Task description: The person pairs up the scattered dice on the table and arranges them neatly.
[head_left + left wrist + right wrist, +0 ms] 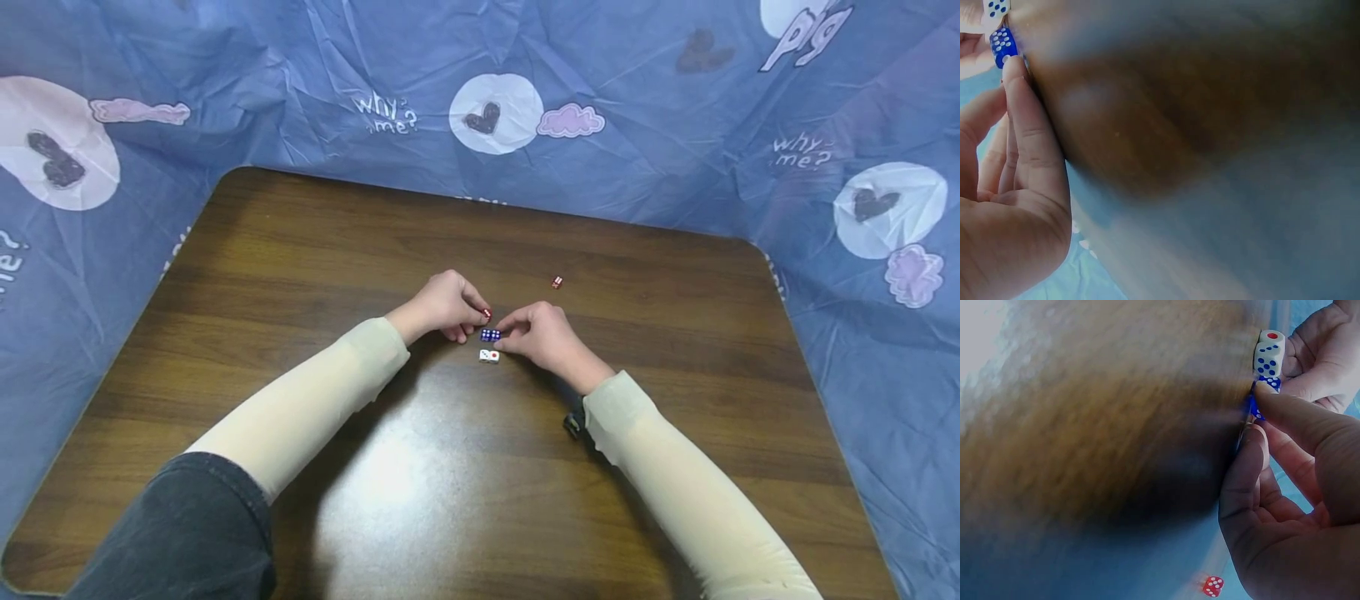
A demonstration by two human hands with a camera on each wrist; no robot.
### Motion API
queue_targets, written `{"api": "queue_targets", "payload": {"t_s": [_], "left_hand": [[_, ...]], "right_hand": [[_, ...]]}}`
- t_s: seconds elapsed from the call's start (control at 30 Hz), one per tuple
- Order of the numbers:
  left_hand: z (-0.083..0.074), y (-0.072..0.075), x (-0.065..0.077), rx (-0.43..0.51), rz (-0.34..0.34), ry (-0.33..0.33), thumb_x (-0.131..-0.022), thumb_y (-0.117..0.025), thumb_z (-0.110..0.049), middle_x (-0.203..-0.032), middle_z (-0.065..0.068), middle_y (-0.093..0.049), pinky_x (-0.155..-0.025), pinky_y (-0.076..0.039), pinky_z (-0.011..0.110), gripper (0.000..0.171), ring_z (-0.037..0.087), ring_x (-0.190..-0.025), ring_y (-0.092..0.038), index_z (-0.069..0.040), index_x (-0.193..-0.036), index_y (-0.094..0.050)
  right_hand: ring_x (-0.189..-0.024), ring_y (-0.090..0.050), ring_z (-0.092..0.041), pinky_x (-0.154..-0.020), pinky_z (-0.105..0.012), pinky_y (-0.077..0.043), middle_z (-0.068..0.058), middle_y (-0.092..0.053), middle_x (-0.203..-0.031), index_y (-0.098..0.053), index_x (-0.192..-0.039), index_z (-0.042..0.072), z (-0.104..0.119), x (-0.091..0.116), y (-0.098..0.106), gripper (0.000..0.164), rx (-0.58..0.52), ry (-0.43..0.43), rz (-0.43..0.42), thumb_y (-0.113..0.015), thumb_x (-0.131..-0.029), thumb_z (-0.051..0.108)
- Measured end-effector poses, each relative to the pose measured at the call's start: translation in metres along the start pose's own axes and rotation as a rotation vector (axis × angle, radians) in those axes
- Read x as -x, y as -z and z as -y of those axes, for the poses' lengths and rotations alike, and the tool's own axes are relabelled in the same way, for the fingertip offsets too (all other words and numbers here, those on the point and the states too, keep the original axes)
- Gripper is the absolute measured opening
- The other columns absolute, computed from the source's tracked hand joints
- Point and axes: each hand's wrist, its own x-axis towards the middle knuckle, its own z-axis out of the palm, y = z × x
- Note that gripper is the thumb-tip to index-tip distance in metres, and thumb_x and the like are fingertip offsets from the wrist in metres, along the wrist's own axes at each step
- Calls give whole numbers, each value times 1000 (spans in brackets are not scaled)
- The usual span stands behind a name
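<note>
My left hand (450, 307) pinches a red die (487, 314) between thumb and fingertip, just behind a pair of blue dice (491, 335). In the left wrist view, the fingers of this hand (1029, 162) mostly hide the red die, and a blue die (1004, 45) shows beyond the fingertips. From the right, my right hand (546, 337) has its thumb and a finger at the right end of the blue pair, pinching the blue die (1256, 410). Two white dice (489, 356) sit side by side in front of the blue ones.
Another red die (557, 282) lies apart on the wooden table (337, 250), behind and right of my right hand. A blue patterned cloth (315, 100) hangs behind the table. A small black object (573, 423) shows beneath my right wrist.
</note>
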Motion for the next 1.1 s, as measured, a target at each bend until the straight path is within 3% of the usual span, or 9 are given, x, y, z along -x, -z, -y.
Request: {"api": "queue_targets", "payload": {"t_s": [0.83,1.1], "left_hand": [[1,-4,0,-48,-10,-21,-89,-80,-7,-67,14,-69,-47,-59,30,7,18,-50,-65,-6,-96,-81],[1,-3,1,-36,-13,-28,-90,-80,-8,-66,14,-69,-47,-59,31,9,19,-50,-65,-5,-97,-81]], "right_hand": [[-65,-61,-13,-56,-28,-48,3,-69,-72,-80,-101,10,-6,0,3,21,-14,-36,10,-87,-83,18],[-72,-65,-15,-62,-31,-51,1,-72,-78,-80,-106,9,-14,-1,25,26,-45,-56,-89,-86,-84,21]]}}
